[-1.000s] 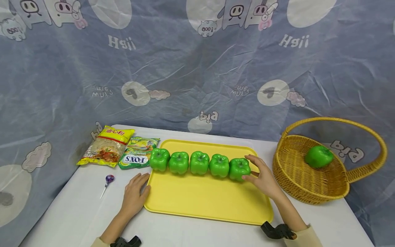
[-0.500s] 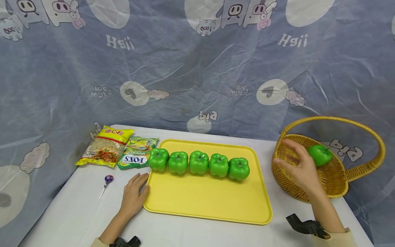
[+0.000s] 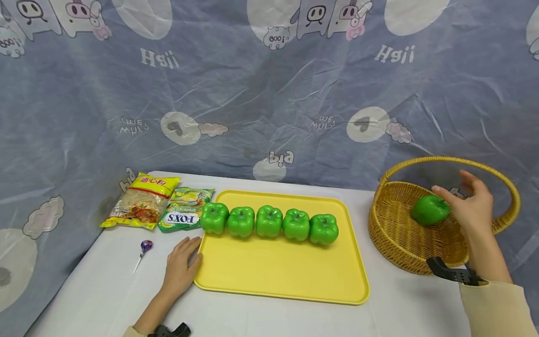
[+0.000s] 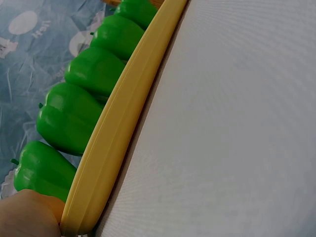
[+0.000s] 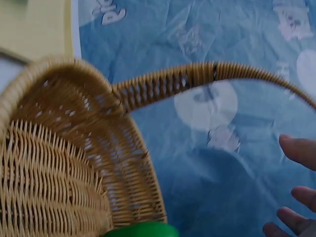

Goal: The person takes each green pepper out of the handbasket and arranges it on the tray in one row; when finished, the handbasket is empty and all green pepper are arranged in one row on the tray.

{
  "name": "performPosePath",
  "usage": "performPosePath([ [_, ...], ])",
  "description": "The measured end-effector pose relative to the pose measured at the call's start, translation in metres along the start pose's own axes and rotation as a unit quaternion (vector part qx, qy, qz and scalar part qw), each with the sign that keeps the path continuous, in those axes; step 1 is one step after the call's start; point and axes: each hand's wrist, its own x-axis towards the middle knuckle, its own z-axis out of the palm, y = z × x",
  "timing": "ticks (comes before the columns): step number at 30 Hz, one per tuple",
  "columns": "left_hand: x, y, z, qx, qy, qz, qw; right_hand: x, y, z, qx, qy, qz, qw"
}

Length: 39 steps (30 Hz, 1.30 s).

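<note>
My right hand is raised over the right side of a wicker basket, its thumb and fingers spread and holding nothing. Inside the basket lies one green bell pepper, close to the left of that hand. In the right wrist view the fingers show at the right edge, apart from the basket's handle. My left hand rests at the left edge of a yellow tray, fingers relaxed. Several green bell peppers stand side by side in a row across the tray.
Left of the tray lie a yellow bag of pasta and a green FOX'S candy bag. A lollipop is on the white table nearer the front. A patterned grey-blue cloth hangs behind.
My right hand has left the rightmost pepper on the tray and moved right, across the basket to its far side. The left hand and the peppers stay in place.
</note>
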Motion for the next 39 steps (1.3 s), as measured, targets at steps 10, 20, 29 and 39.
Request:
performPosePath([
  [10, -0.002, -0.002, 0.003, -0.003, 0.001, -0.002, 1.0000, 0.034, 0.030, 0.006, 0.045, -0.012, 0.078, 0.9958],
  [20, -0.002, 0.000, 0.003, -0.001, -0.001, -0.002, 1.0000, 0.042, 0.064, 0.009, 0.051, -0.025, 0.131, 0.9898],
  [29, -0.001, -0.001, 0.002, 0.000, 0.002, -0.001, 1.0000, 0.044, 0.081, 0.013, 0.046, -0.043, 0.141, 0.9880],
  [39, 0.000, -0.001, 0.001, 0.000, 0.005, 0.000, 1.0000, 0.048, 0.088, 0.018, 0.017, -0.045, 0.135, 0.9897],
])
